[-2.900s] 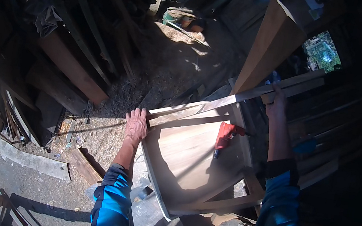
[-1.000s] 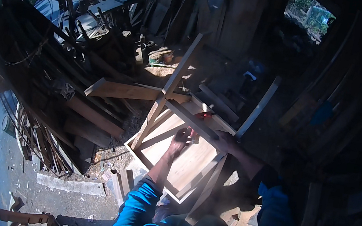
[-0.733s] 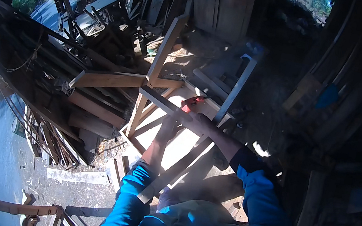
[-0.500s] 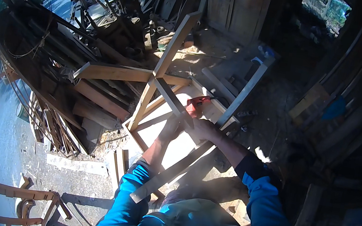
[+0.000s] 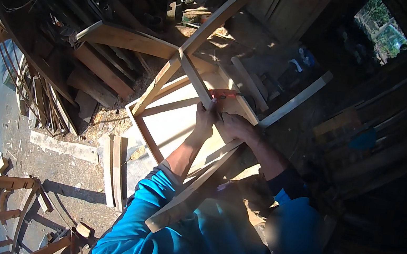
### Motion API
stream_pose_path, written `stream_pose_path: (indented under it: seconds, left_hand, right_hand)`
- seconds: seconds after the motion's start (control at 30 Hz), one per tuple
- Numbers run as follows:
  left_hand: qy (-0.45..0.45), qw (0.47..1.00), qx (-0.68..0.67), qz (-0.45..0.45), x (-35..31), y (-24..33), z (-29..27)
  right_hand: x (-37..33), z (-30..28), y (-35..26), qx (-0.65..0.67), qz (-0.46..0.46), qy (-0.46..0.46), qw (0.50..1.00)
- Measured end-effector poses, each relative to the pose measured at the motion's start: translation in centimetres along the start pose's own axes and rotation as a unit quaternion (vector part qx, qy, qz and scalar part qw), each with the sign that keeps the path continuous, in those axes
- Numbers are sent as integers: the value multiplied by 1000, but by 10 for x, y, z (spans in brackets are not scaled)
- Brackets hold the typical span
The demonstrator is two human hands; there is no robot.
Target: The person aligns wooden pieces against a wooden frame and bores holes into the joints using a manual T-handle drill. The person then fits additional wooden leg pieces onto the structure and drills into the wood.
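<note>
An upturned wooden furniture frame (image 5: pixel 151 143) with a pale panel (image 5: pixel 171 127) inside lies before me, its legs sticking up. From the crossing at the far leg (image 5: pixel 214 22), a narrow wooden bar (image 5: pixel 193 77) runs toward my hands. My left hand (image 5: pixel 204 121) is closed about the near end of that bar, thumb on top. Close beside it, my right hand (image 5: pixel 237 127) has its fingers curled in; what they hold is hidden. Just beyond both hands sits a red tool (image 5: pixel 223 93), partly covered, its kind unclear.
A near leg (image 5: pixel 193 192) slants up close to my chest, and another leg (image 5: pixel 295 100) rises at right. Stacked timber (image 5: pixel 101 65) fills the left side. Loose boards (image 5: pixel 114 166) and curved wooden frames (image 5: pixel 3 181) lie at lower left.
The view has shifted and turned slightly. Both hands remain together at the bar's near end, and less of the red tool shows now.
</note>
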State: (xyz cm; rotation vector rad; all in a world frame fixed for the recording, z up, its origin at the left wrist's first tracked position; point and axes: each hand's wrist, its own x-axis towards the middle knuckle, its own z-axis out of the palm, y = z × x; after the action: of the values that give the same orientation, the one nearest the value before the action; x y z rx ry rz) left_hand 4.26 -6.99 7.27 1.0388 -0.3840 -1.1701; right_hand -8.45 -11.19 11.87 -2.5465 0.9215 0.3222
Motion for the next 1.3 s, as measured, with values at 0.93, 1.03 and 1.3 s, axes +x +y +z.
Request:
stream_pose_path:
  seconds: [0.93, 1.03, 1.3]
  left_hand:
    - [-233, 928, -284, -57, -3, 8, 26]
    - [-204, 878, -417, -118, 12, -19, 14]
    - [-78, 897, -405, -161, 15, -54, 11]
  right_hand:
    - [-47, -65, -24, -41, 114, 22, 992]
    - [-44, -85, -29, -56, 113, -96, 987]
    - [-16, -73, 6, 90, 70, -189, 975]
